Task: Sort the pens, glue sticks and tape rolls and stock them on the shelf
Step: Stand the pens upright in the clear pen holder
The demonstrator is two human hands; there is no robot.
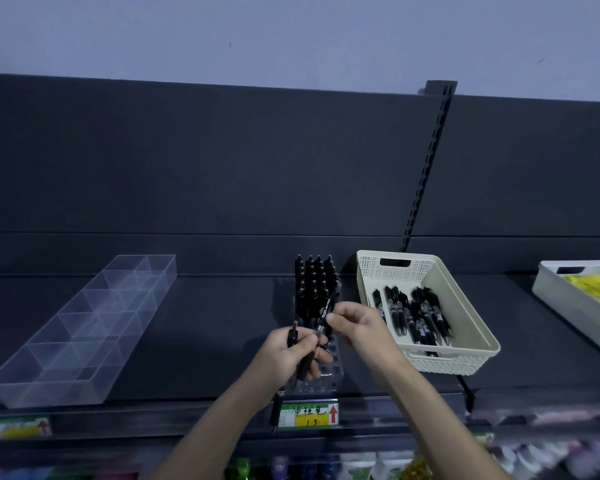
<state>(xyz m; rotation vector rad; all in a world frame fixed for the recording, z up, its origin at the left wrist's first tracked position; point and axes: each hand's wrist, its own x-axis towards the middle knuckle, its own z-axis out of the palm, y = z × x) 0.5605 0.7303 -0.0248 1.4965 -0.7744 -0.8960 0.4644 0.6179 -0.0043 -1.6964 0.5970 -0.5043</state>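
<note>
The left grip (293, 355) is clenched around a loose bundle of black pens (277, 407), whose tips hang past the front edge of the shelf (222, 323) at 6 o'clock. The right grip (357, 327) pinches a single pen (328, 306) by the barrel, tilted, just above the clear pen rack (329, 375). I cannot tell whether its tip is already in a hole. The rack's far rows, at 12 o'clock, are packed with standing pens (314, 282), while the near holes are unfilled.

The likeliest slip is in the bundle. It is held only mid-barrel, so a pen could slide out and fall off the shelf front onto the stock below. The tilted pen could also miss its hole or catch a standing neighbour and knock it askew. The rack looks light and sits close to the front lip above the price label (309, 414), so a sideways push might shift or tip it. The left grip also hides some of the near holes, and black pens on a dark shelf in dim light make aiming harder.

More pens wait in the cream basket (478, 327) at 3 o'clock.
</note>
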